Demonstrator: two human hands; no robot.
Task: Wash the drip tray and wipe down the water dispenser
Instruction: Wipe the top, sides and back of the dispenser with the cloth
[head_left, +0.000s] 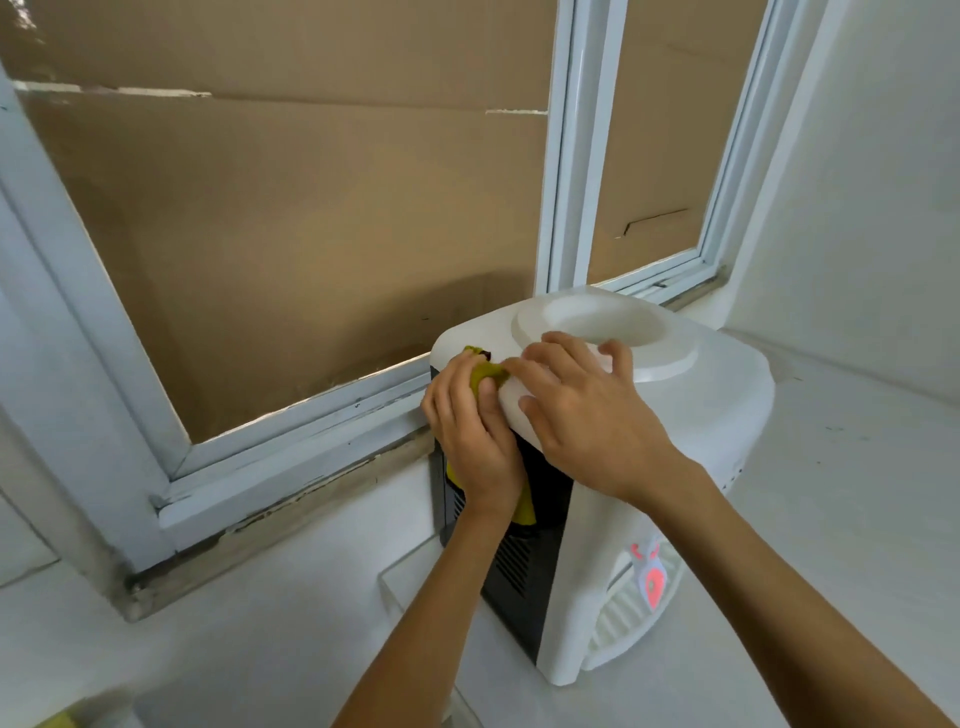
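Pressing cloth (488, 375) on dispenser (691, 395) edge — window frame (332, 415) near.

The water dispenser (691, 395) is white with a black slatted back panel (511, 566) and a pink-red tap (655, 582), the cloth (485, 375) is mustard yellow, the window frame (563, 156) is white and the cardboard (311, 218) behind it plain brown.

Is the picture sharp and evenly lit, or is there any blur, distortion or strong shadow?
Head view: soft, even light; the window frame bows from wide-angle distortion; the water dispenser top is nearly washed out; the red tap looks smeared; both hands stay fairly sharp.
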